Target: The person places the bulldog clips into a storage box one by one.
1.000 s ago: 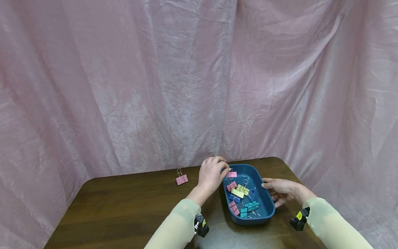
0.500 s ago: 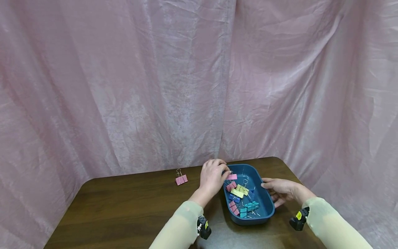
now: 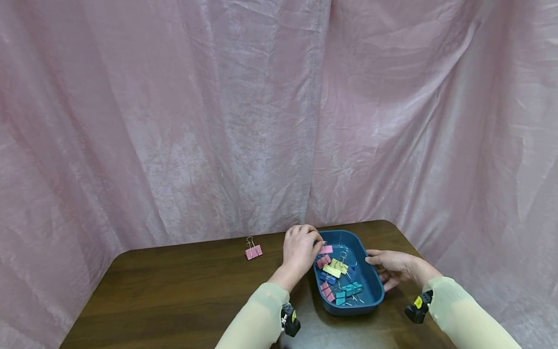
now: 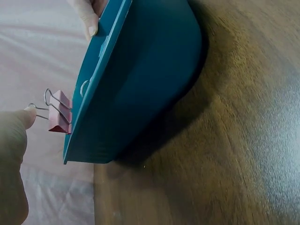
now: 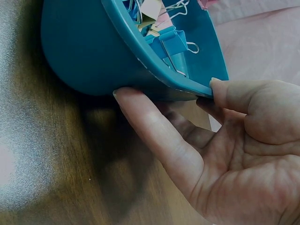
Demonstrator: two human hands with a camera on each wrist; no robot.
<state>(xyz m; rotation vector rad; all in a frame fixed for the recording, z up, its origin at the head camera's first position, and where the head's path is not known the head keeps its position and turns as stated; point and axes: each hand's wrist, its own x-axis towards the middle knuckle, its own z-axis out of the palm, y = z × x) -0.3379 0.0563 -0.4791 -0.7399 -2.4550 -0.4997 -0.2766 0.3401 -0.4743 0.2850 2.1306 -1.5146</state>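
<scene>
My left hand [image 3: 301,249] is at the far left rim of a blue plastic bin [image 3: 374,293]. In the left wrist view its thumb and fingers pinch a wire handle of a pink binder clip [image 4: 59,112], which overlaps the rim; whether it touches the bin I cannot tell. My right hand [image 3: 395,267] grips the bin's right side. The right wrist view shows that thumb on the rim and the fingers against the outer wall. Inside lie several binder clips, among them a yellow clip [image 3: 332,270], a blue clip [image 3: 328,278] and a teal clip [image 3: 352,289].
Another pink binder clip [image 3: 254,252] stands on the brown wooden table [image 3: 183,291], left of my left hand near the back edge. A pink curtain [image 3: 244,121] hangs right behind the table. Each wrist carries a small black camera.
My left hand, with the pink binder clip, has shifted slightly nearer to me, and the clip sits a little lower in the head view. My right hand keeps its hold on the bin.
</scene>
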